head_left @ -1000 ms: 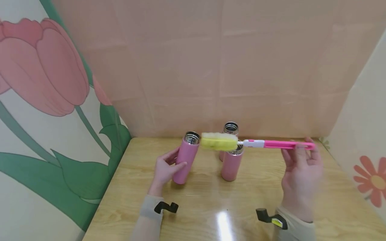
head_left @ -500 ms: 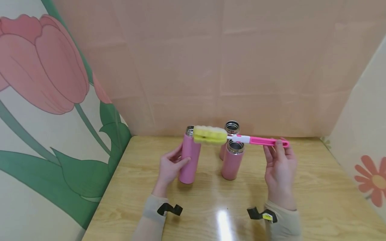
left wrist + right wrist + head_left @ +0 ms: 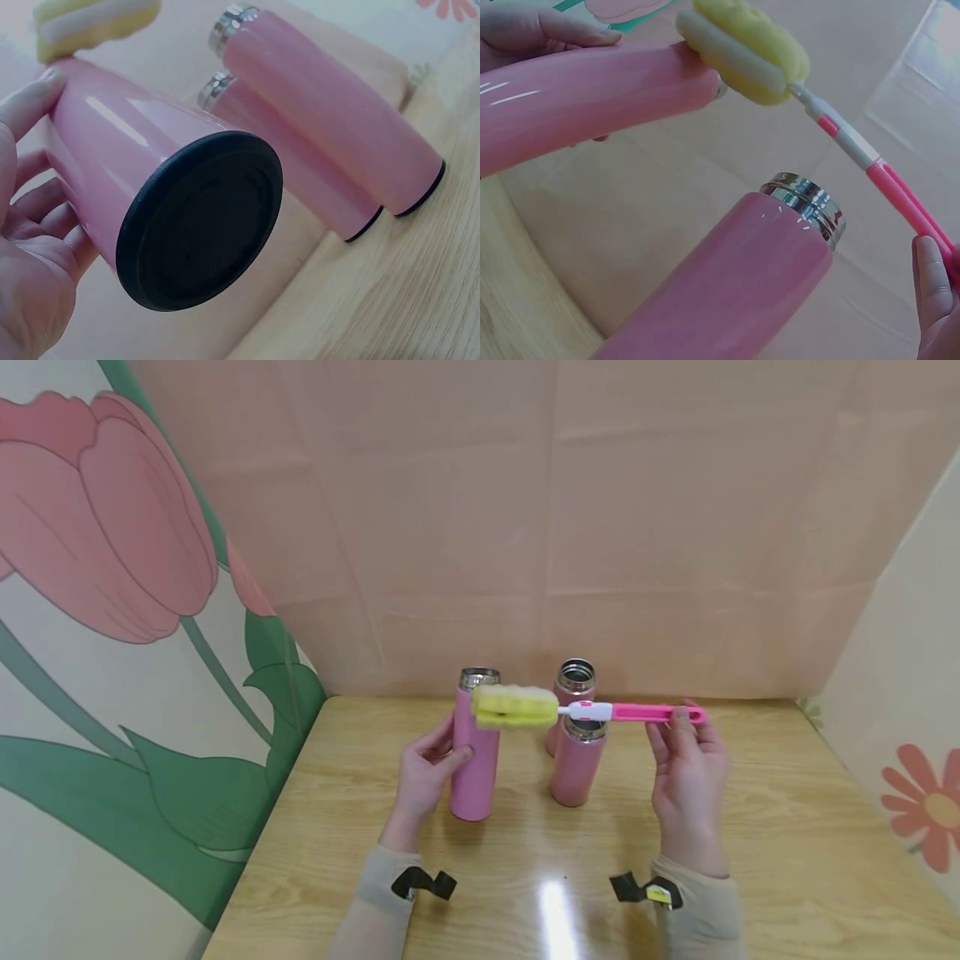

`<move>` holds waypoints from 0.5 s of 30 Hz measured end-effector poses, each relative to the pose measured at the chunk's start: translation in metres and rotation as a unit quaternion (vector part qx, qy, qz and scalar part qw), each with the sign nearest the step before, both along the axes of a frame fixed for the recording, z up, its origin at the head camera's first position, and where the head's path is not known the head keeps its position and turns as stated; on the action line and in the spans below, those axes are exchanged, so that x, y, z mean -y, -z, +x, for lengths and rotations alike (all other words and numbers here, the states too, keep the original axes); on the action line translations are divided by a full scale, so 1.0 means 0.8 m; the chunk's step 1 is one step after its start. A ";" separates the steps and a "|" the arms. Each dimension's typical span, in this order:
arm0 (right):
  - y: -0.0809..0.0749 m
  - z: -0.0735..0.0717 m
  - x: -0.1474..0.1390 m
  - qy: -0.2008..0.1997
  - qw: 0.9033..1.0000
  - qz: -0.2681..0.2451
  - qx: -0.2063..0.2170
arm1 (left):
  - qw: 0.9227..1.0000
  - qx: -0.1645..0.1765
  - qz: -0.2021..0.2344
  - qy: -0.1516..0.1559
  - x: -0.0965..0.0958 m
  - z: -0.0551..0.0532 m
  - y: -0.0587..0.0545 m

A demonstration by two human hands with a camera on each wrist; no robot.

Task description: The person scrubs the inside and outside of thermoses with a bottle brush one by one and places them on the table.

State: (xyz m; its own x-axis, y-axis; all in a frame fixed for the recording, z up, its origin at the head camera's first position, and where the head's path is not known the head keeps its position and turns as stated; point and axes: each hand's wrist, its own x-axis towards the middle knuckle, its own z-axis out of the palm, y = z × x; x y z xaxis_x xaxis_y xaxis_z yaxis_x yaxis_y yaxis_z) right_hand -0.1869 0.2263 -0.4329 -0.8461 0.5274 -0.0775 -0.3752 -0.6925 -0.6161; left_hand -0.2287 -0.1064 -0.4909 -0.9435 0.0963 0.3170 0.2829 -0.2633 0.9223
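My left hand (image 3: 422, 777) grips a pink thermos bottle (image 3: 474, 777) by its side, lidless and nearly upright. Its black base (image 3: 202, 221) shows in the left wrist view, lifted off the table. Between thumb and fingers, my right hand (image 3: 692, 785) pinches the pink end of a bottle brush (image 3: 652, 713), held level. The brush's yellow and white sponge head (image 3: 513, 707) is in front of the held bottle's upper part in the head view; in the right wrist view it is by the bottle's mouth. Whether they touch I cannot tell.
Two more lidless pink thermos bottles stand on the wooden table (image 3: 360, 735): a front one (image 3: 576, 772) and a rear one (image 3: 564, 702), partly hidden behind it. A pinkish sheet (image 3: 450, 527) hangs at the back, with flower-patterned walls at both sides.
My right hand has moved left with the brush, bringing the sponge head across the held bottle. My left hand has shifted slightly right, and its bottle has gone from tilted to nearly upright.
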 end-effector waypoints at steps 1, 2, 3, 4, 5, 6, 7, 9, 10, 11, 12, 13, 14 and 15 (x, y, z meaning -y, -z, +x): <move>0.001 -0.001 0.000 -0.003 1.000 0.002 0.003 | 1.000 0.004 0.000 -0.002 0.000 0.000 0.000; 0.002 -0.001 -0.001 -0.005 1.000 0.007 0.006 | 1.000 0.007 0.001 -0.002 0.000 0.000 0.000; 0.002 -0.001 -0.001 -0.007 1.000 0.013 0.010 | 1.000 0.009 0.002 -0.002 0.000 0.000 0.000; 0.003 -0.002 -0.002 -0.009 1.000 0.017 0.012 | 1.000 0.011 0.003 -0.003 0.000 0.000 0.000; 0.004 -0.002 -0.002 -0.010 1.000 0.022 0.016 | 1.000 0.012 0.004 -0.004 0.000 0.000 0.000; 0.005 -0.002 -0.002 -0.012 0.999 0.026 0.017 | 1.000 0.012 0.004 -0.004 0.000 -0.001 0.001; 0.006 -0.003 -0.003 -0.013 0.999 0.031 0.019 | 1.000 0.013 0.006 -0.003 0.001 -0.001 0.001; 0.007 -0.003 -0.004 -0.017 0.999 0.040 0.020 | 1.000 0.014 0.007 -0.001 0.001 -0.001 0.002; 0.008 -0.003 -0.004 -0.019 0.999 0.044 0.021 | 1.000 0.015 0.008 -0.001 0.001 -0.002 0.002; 0.009 -0.003 -0.005 -0.022 0.998 0.053 0.023 | 1.000 0.016 0.007 -0.001 0.001 -0.002 0.002; 0.009 -0.003 -0.006 -0.026 0.998 0.059 0.023 | 1.000 0.017 0.007 -0.001 0.002 -0.002 0.003; 0.010 -0.003 -0.006 -0.029 0.997 0.070 0.025 | 1.000 0.017 0.008 0.000 0.002 -0.002 0.003; 0.010 -0.002 -0.007 -0.032 0.996 0.079 0.026 | 1.000 0.017 0.009 0.000 0.002 -0.003 0.003; 0.010 -0.002 -0.008 -0.035 0.995 0.089 0.028 | 1.000 0.018 0.011 0.001 0.002 -0.003 0.003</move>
State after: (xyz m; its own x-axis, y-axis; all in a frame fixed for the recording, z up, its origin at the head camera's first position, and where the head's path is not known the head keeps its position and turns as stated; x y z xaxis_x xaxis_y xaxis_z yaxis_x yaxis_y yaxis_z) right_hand -0.1885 0.2323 -0.4411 -0.8783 0.4767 -0.0361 -0.2913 -0.5937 -0.7501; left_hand -0.2309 -0.1078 -0.4930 -0.9542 0.0909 0.2851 0.2496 -0.2837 0.9259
